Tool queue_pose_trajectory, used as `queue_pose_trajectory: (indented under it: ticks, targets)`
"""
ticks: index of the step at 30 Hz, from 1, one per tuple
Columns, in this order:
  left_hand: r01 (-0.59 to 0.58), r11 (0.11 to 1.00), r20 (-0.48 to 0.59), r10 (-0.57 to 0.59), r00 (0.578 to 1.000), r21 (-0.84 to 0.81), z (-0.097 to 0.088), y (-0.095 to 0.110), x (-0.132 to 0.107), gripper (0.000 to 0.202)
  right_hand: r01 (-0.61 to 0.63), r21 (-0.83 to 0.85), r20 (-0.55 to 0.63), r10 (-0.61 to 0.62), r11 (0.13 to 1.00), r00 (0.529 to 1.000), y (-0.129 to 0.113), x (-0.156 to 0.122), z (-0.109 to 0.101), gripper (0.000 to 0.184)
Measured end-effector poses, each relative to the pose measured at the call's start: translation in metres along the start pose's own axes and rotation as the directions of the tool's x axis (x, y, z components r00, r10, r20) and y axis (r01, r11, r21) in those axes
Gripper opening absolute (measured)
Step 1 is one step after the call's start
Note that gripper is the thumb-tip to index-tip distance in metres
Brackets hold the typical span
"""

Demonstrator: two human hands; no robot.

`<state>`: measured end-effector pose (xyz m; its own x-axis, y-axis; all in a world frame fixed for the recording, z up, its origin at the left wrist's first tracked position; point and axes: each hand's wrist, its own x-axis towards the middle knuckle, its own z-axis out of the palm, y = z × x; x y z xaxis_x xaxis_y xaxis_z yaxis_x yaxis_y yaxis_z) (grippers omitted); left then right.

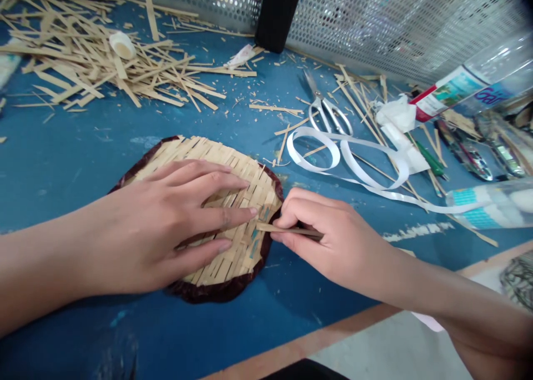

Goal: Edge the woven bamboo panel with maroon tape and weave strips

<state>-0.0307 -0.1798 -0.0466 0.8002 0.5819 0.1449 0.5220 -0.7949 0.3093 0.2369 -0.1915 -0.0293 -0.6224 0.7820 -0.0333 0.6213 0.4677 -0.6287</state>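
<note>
A roughly oval piece covered in pale wooden strips, with a dark maroon edge, lies on the blue tabletop. My left hand rests flat across it, fingers spread toward its right side. At that right side my right hand pinches a thin wooden strip between thumb and fingers. The strip's left end lies over the woven surface, close to the left index fingertip. Small blue-green marks show on the strips there. Part of the held strip is hidden within my right hand.
Loose wooden strips pile up at the back left. Silver scissors and a curled white ribbon lie behind my right hand. A labelled plastic bottle lies at the right, near a perforated metal panel.
</note>
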Motion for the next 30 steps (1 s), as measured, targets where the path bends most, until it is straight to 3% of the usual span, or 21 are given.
queue_pose_trajectory:
  ticks: [8,11,15,23,30]
  targets:
    - [-0.013,1.000,-0.016,0.013,1.000,-0.013,0.004,-0.006,-0.001,0.057,0.093,0.009,-0.097,-0.092,0.996,0.991,0.002,-0.002,0.006,0.014]
    - [0.032,0.997,-0.039,-0.034,0.999,-0.067,0.003,-0.005,-0.002,0.059,0.093,0.004,-0.109,-0.092,0.996,0.990,0.003,-0.003,0.001,0.012]
    - [0.014,0.998,-0.033,-0.016,0.999,-0.056,0.003,-0.004,-0.002,0.059,0.062,-0.053,-0.175,-0.070,0.997,0.982,0.007,-0.002,-0.008,0.011]
    - [0.020,0.995,-0.052,-0.025,0.998,-0.093,0.003,-0.003,-0.002,0.053,-0.036,-0.184,-0.104,0.017,0.982,0.994,0.009,0.004,-0.014,0.011]
    - [0.022,0.993,-0.058,-0.029,0.998,-0.115,0.003,-0.003,-0.002,0.051,-0.023,-0.145,-0.073,0.013,0.989,0.997,0.011,0.007,-0.016,0.013]
